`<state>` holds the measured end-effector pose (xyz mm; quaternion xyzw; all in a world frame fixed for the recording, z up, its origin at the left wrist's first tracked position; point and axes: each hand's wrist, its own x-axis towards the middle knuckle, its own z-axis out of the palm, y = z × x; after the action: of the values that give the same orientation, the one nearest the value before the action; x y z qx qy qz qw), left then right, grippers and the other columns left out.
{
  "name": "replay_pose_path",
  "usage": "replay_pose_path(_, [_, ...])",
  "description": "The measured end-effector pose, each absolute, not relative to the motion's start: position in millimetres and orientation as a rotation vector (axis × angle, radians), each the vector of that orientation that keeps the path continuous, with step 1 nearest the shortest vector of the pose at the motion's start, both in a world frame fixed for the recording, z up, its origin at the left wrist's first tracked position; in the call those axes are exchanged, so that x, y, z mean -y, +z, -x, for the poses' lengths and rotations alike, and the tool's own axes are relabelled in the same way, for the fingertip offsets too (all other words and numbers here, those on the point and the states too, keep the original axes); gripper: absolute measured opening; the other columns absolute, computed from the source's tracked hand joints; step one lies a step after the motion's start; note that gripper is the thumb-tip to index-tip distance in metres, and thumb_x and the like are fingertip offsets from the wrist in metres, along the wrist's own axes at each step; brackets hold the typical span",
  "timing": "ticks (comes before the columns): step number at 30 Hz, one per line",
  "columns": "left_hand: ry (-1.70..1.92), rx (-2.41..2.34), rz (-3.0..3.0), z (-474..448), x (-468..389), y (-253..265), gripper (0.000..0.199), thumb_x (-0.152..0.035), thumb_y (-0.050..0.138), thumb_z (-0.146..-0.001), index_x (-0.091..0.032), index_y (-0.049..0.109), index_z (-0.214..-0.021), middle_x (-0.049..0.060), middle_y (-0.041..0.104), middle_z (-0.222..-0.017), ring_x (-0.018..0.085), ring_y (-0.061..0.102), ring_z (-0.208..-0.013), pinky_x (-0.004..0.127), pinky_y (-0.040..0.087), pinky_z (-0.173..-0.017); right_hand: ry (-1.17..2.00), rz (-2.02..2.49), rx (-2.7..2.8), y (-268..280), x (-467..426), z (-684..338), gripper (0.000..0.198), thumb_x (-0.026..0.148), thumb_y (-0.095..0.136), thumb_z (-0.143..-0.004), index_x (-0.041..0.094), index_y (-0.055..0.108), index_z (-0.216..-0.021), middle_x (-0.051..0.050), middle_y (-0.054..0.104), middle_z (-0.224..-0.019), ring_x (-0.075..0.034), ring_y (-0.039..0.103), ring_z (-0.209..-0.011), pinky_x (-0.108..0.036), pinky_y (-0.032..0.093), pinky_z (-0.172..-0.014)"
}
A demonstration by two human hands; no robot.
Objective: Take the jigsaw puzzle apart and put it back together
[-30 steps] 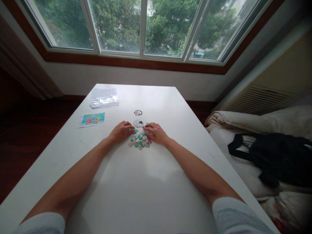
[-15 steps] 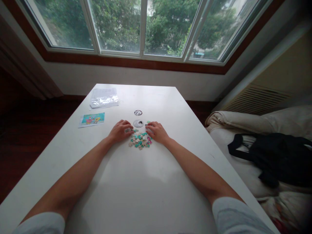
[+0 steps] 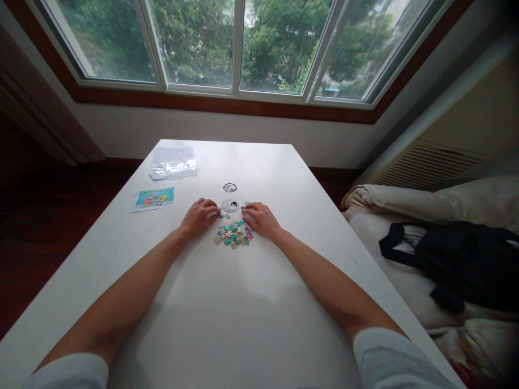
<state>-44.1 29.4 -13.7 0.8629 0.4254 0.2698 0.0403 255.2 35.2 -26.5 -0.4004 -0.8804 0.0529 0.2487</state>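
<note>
The pile of puzzle pieces [image 3: 234, 233] lies on the white surface [image 3: 243, 324], between the two hands and slightly nearer to the person. The left hand [image 3: 200, 218] and the right hand [image 3: 261, 220] are both half curled, fingertips near some loose pieces [image 3: 228, 216]; I cannot tell if either hand pinches one. Just beyond, a near disc [image 3: 230, 206] occupies the gap between the hands, and a far disc [image 3: 230, 188] lies behind it. Toward the left are a picture sheet [image 3: 155, 198] and, farther away, a clear plastic bag [image 3: 174, 163]. At the right, apart from the surface, a black cloth item [image 3: 466, 259] rests on a pale padded seat [image 3: 367, 229].
</note>
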Motion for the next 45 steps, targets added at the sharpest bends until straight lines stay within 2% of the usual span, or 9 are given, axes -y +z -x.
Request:
replay_pose_path(7, [0.803,-1.164,-2.616,40.8,-24.8,-9.4,0.011,-0.032,0.068,-0.091,-0.028,0.077,-0.094,0.006,0.068,-0.114,0.025,0.056,-0.11,0.043,0.049,-0.099,0.168,1.09,2.386,-26.1,-35.1,-255.4,0.025,0.035,0.062,-0.099,0.026,0.073,-0.12,-0.01,0.066,-0.126,-0.026,0.056,-0.118,-0.045,0.046,-0.1])
replay_pose_path(14, [0.778,-1.044,-2.572,41.1,-25.4,-8.5,0.015,-0.039,0.068,-0.093,-0.028,0.077,-0.097,0.006,0.069,-0.112,0.024,0.058,-0.111,0.042,0.048,-0.102,0.166,1.086,2.384,-27.4,-36.6,-255.6,0.024,0.034,0.063,-0.099,0.026,0.073,-0.119,-0.009,0.066,-0.125,-0.026,0.057,-0.116,-0.044,0.046,-0.1])
replay_pose_path(22, [0.807,-1.158,-2.565,41.7,-28.0,-12.2,0.015,-0.038,0.071,-0.089,-0.024,0.071,-0.085,0.006,0.069,-0.105,0.025,0.057,-0.105,0.041,0.05,-0.093,0.18,1.091,2.378,-28.1,-37.2,-255.3,0.025,0.034,0.064,-0.098,0.027,0.073,-0.12,-0.01,0.066,-0.125,-0.027,0.057,-0.117,-0.046,0.046,-0.101])
replay_pose_path(29, [0.792,-1.205,-2.589,42.2,-28.1,-11.9,0.017,-0.037,0.073,-0.088,-0.023,0.067,-0.081,0.006,0.068,-0.104,0.025,0.056,-0.103,0.042,0.05,-0.092,0.164,1.095,2.388,-27.1,-36.9,-255.8,0.025,0.035,0.062,-0.099,0.026,0.073,-0.12,-0.009,0.066,-0.125,-0.027,0.057,-0.117,-0.045,0.046,-0.1])
replay_pose_path(39, [0.787,-1.218,-2.605,41.8,-27.2,-12.3,0.013,-0.037,0.071,-0.088,-0.024,0.071,-0.089,0.007,0.068,-0.107,0.026,0.056,-0.104,0.044,0.05,-0.094,0.174,1.093,2.387,-27.3,-37.3,-255.8,0.025,0.035,0.063,-0.098,0.027,0.073,-0.12,-0.01,0.066,-0.125,-0.027,0.057,-0.117,-0.045,0.047,-0.1])
replay_pose_path(45, [0.794,-1.209,-2.621,40.9,-24.9,-11.1,0.006,-0.027,0.069,-0.086,-0.025,0.071,-0.092,0.006,0.067,-0.11,0.025,0.056,-0.107,0.042,0.049,-0.097,0.16,1.087,2.39,-27.7,-37.8,-255.7,0.025,0.034,0.063,-0.098,0.026,0.073,-0.119,-0.009,0.066,-0.125,-0.027,0.057,-0.116,-0.045,0.047,-0.1])
